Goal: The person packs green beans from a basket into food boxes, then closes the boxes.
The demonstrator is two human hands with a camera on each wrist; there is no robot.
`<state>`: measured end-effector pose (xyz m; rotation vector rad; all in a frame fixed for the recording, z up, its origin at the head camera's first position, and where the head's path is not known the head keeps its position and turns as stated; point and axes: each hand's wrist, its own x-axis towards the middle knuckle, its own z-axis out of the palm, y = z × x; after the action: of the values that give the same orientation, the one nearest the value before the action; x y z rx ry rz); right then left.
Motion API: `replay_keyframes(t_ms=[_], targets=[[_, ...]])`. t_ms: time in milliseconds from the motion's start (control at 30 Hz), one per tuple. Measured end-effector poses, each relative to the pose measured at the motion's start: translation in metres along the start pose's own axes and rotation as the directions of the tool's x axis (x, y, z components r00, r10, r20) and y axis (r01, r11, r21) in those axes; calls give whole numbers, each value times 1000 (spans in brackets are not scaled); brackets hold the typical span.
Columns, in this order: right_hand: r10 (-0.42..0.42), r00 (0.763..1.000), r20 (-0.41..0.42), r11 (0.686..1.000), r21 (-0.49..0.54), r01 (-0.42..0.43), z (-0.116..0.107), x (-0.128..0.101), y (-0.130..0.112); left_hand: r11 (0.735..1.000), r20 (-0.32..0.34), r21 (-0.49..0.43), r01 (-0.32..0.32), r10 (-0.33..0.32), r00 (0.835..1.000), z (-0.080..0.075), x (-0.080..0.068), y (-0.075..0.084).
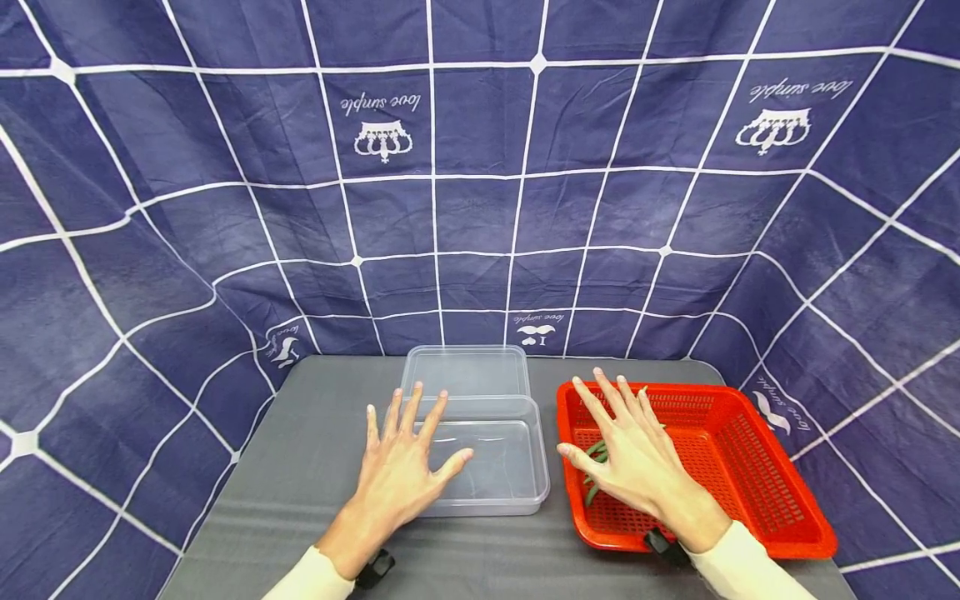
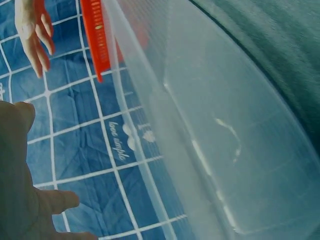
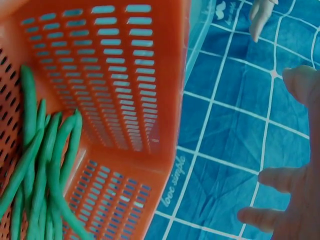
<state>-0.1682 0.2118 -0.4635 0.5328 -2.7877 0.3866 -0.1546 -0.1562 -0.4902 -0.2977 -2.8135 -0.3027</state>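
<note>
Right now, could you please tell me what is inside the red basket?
Green beans lie bunched in the red basket; in the head view, the right hand covers some, so their full number cannot be told.

Red rectangular slotted plastic basket, right: glossy, smooth
Slim green beans: smooth, matt-looking
Clear rectangular plastic box: smooth, shiny
Flat grey tabletop: matt
Navy white-gridded cloth backdrop, far: matt, creased

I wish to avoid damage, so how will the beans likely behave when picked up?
The beans are thin, so probably light and slightly bendy. Several cross each other, so neighbours may come along. Loosely piled, they may shift if touched.
</note>
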Motion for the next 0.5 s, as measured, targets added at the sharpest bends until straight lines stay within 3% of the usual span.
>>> replay_keyframes(t_ms=[300,500], targets=[[-36,998,-47,999,-24,35,-5,-2,19,996,43,-55,73,-70,997,17,-4,-24],[-55,997,-56,998,-35,53,-8,-6,29,984,107,-104,142,-130,986,29,-8,-42]])
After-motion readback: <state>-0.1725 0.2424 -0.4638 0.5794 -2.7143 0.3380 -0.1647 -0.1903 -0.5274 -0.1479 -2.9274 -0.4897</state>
